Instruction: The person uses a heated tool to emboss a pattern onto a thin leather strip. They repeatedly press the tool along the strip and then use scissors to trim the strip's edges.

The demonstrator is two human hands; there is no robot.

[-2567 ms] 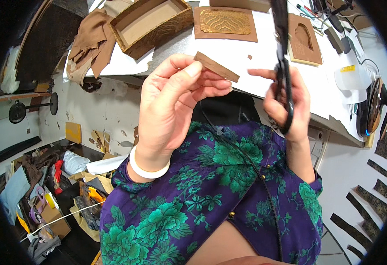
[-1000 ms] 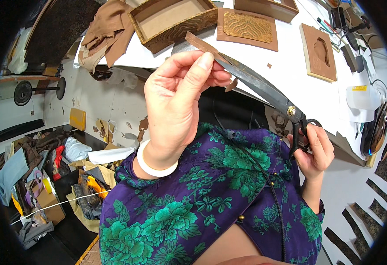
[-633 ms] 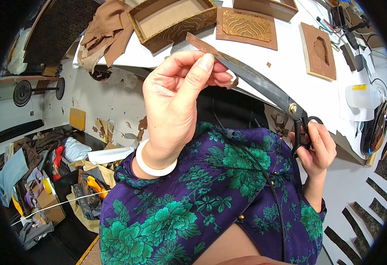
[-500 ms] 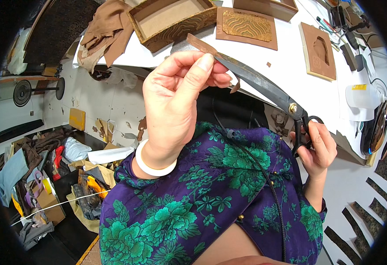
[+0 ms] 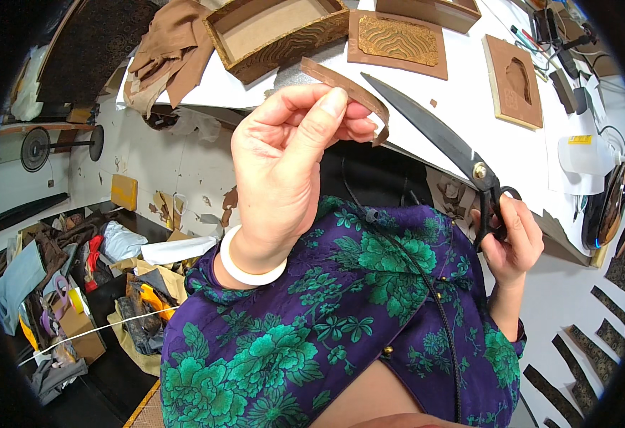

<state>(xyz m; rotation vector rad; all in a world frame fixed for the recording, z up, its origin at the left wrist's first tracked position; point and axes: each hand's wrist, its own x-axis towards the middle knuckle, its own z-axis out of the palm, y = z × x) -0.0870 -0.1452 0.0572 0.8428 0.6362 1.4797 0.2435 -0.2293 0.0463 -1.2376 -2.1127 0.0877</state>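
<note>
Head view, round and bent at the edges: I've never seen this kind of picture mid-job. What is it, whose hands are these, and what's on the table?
It comes from a wide camera worn on a person's head, looking down, so straight lines curve. There is no machine, only two bare hands. The left hand pinches a thin brown strip in its fingers. The right hand grips large black scissors, blades at the strip. On the white table lie a shallow brown box, a patterned brown panel and a panel with a cut-out.

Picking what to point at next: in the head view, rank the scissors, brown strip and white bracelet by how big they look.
1. Scissors, largest by far.
2. Brown strip.
3. White bracelet.
Strip and bracelet look close in size; nearness to the camera makes that order unsure.
</note>
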